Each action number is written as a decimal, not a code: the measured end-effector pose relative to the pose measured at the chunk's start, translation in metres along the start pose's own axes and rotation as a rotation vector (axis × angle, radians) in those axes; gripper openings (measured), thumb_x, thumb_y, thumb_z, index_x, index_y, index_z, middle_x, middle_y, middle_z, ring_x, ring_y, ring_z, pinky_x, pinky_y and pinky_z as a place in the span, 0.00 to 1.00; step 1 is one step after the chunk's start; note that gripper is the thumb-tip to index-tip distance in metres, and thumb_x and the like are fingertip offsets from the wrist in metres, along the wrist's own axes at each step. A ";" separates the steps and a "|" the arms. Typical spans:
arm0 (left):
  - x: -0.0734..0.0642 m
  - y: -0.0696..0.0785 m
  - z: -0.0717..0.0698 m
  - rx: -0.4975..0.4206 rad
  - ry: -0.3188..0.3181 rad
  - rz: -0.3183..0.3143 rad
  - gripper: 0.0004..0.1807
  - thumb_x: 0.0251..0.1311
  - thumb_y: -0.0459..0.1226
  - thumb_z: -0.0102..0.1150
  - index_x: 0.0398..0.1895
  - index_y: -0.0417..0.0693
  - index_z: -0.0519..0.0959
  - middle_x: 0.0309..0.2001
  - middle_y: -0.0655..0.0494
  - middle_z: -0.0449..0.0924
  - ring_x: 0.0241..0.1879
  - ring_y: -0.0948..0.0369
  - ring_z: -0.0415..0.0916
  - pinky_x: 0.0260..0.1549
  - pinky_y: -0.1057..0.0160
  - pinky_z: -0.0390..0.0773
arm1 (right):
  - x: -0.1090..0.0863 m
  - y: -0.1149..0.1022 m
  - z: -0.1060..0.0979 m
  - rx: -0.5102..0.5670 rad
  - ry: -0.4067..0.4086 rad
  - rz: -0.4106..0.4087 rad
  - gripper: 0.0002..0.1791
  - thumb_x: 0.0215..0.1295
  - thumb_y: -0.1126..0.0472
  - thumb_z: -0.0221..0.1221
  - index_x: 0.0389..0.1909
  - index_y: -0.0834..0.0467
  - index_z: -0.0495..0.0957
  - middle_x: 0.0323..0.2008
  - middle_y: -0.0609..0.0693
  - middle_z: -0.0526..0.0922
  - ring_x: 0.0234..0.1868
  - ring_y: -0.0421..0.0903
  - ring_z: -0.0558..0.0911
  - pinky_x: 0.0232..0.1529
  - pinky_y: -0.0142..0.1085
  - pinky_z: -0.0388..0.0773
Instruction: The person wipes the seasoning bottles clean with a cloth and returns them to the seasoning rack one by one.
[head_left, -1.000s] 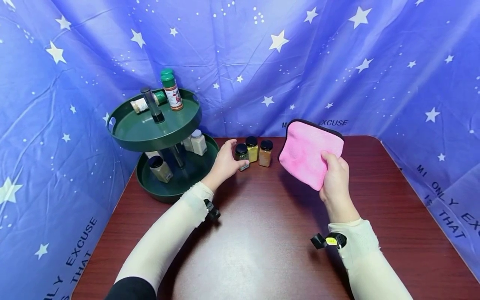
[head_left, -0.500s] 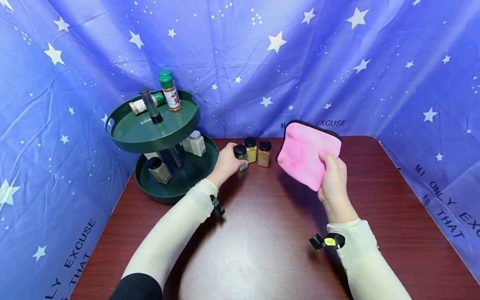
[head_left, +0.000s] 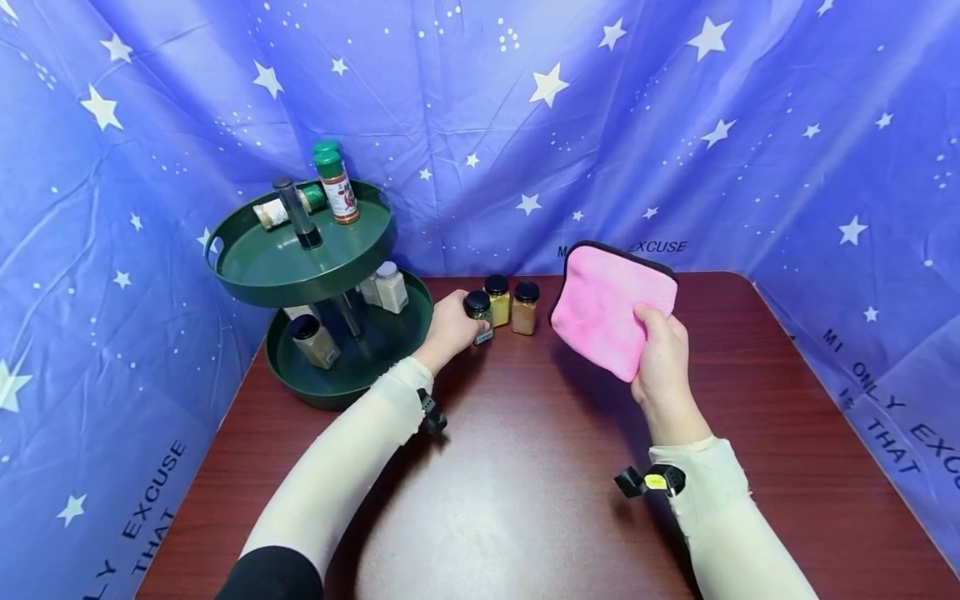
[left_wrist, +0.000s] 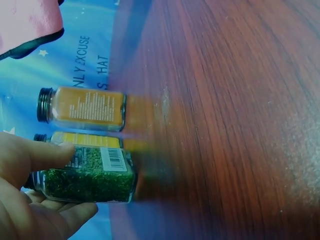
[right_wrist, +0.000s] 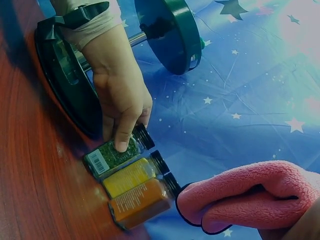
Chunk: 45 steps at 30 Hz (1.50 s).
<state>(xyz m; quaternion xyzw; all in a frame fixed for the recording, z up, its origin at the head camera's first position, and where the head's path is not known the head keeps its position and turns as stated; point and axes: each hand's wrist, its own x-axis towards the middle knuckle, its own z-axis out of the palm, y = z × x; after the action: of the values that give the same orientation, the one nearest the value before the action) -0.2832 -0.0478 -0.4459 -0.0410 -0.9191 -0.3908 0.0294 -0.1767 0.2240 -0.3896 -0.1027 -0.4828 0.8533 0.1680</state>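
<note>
Closing since a second ago, the left hand (head_left: 448,323), its fingers then spread beside the herb jar (left_wrist: 95,186), now pinches that jar, thumb across its near face. Behind everything hangs a starry blue curtain (head_left: 600,167); before it lies the dark red table (head_left: 600,517). At left stands a green two-tier stand (head_left: 307,287): its upper tray (head_left: 258,252) holds a standing green-capped bottle (head_left: 342,198) with red-brown contents and a bottle lying on its side (head_left: 273,214); its lower tray (head_left: 382,342) holds a black-capped jar of greyish-brown powder (head_left: 318,346) and a jar with white contents (head_left: 392,291) (others there are partly hidden). The right hand (head_left: 666,358) grips a black-edged pink cloth (head_left: 611,308), raised over the table. Near the back edge, the orange-brown jar (head_left: 524,313) and yellow jar (head_left: 498,308) stand upright just beside the herb jar, which contains dried green flakes; whether its base touches the table I cannot tell.
</note>
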 end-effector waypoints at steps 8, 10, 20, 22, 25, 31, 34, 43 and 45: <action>-0.014 0.012 -0.006 -0.041 -0.038 0.048 0.26 0.49 0.38 0.79 0.51 0.42 0.79 0.45 0.49 0.87 0.47 0.53 0.82 0.53 0.53 0.80 | 0.000 0.001 0.001 -0.018 -0.001 -0.001 0.05 0.71 0.66 0.53 0.37 0.60 0.77 0.27 0.48 0.85 0.26 0.41 0.85 0.26 0.32 0.82; -0.019 0.016 -0.007 -0.049 -0.050 0.072 0.27 0.49 0.37 0.79 0.52 0.42 0.79 0.45 0.50 0.87 0.47 0.54 0.82 0.53 0.53 0.80 | -0.001 0.001 0.001 -0.023 -0.004 -0.003 0.05 0.71 0.66 0.53 0.36 0.60 0.77 0.26 0.48 0.85 0.26 0.40 0.85 0.26 0.32 0.82; -0.060 0.018 -0.006 -0.104 -0.119 0.184 0.27 0.48 0.38 0.80 0.51 0.45 0.80 0.43 0.54 0.87 0.43 0.59 0.82 0.47 0.56 0.81 | 0.000 0.004 0.002 -0.023 -0.029 0.010 0.06 0.72 0.66 0.52 0.38 0.60 0.77 0.27 0.48 0.85 0.27 0.40 0.86 0.27 0.32 0.83; -0.069 0.015 -0.005 -0.122 -0.133 0.204 0.26 0.47 0.38 0.80 0.51 0.45 0.81 0.43 0.55 0.87 0.42 0.60 0.81 0.47 0.58 0.80 | -0.001 0.005 0.003 -0.037 -0.036 0.016 0.06 0.72 0.65 0.52 0.38 0.60 0.77 0.27 0.47 0.85 0.27 0.40 0.86 0.27 0.32 0.83; -0.080 0.011 -0.005 -0.142 -0.164 0.225 0.26 0.47 0.38 0.81 0.51 0.46 0.81 0.43 0.56 0.87 0.42 0.61 0.81 0.47 0.59 0.79 | -0.003 0.007 0.005 -0.060 -0.045 0.021 0.06 0.73 0.65 0.52 0.37 0.59 0.77 0.27 0.47 0.86 0.27 0.40 0.87 0.28 0.32 0.83; -0.093 0.003 -0.003 -0.129 -0.222 0.250 0.25 0.48 0.39 0.81 0.50 0.48 0.81 0.43 0.59 0.86 0.42 0.63 0.79 0.46 0.62 0.78 | -0.006 0.013 0.006 -0.110 -0.062 0.027 0.07 0.73 0.64 0.52 0.36 0.58 0.77 0.26 0.45 0.86 0.27 0.38 0.86 0.28 0.31 0.83; -0.096 0.001 -0.002 -0.125 -0.246 0.251 0.25 0.48 0.39 0.82 0.50 0.48 0.81 0.43 0.60 0.86 0.43 0.64 0.79 0.48 0.61 0.78 | -0.008 0.017 0.006 -0.125 -0.063 0.036 0.07 0.73 0.64 0.53 0.35 0.58 0.77 0.25 0.45 0.85 0.26 0.38 0.86 0.28 0.31 0.83; -0.102 0.000 0.004 -0.176 -0.309 0.248 0.25 0.47 0.38 0.82 0.50 0.48 0.82 0.44 0.59 0.87 0.47 0.63 0.82 0.53 0.59 0.79 | -0.012 0.025 0.009 -0.188 -0.085 0.061 0.06 0.73 0.64 0.52 0.37 0.58 0.77 0.26 0.44 0.85 0.27 0.38 0.85 0.29 0.31 0.82; -0.103 -0.001 0.005 -0.195 -0.308 0.241 0.25 0.47 0.37 0.82 0.50 0.48 0.82 0.44 0.59 0.87 0.47 0.63 0.83 0.53 0.60 0.79 | -0.012 0.027 0.010 -0.200 -0.095 0.065 0.06 0.73 0.64 0.52 0.37 0.58 0.77 0.27 0.44 0.85 0.27 0.38 0.85 0.30 0.31 0.82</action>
<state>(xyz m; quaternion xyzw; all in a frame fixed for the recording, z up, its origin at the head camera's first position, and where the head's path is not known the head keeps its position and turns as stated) -0.1807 -0.0502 -0.4593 -0.2125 -0.8589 -0.4608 -0.0690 -0.1739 0.1979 -0.4077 -0.0941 -0.5694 0.8097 0.1061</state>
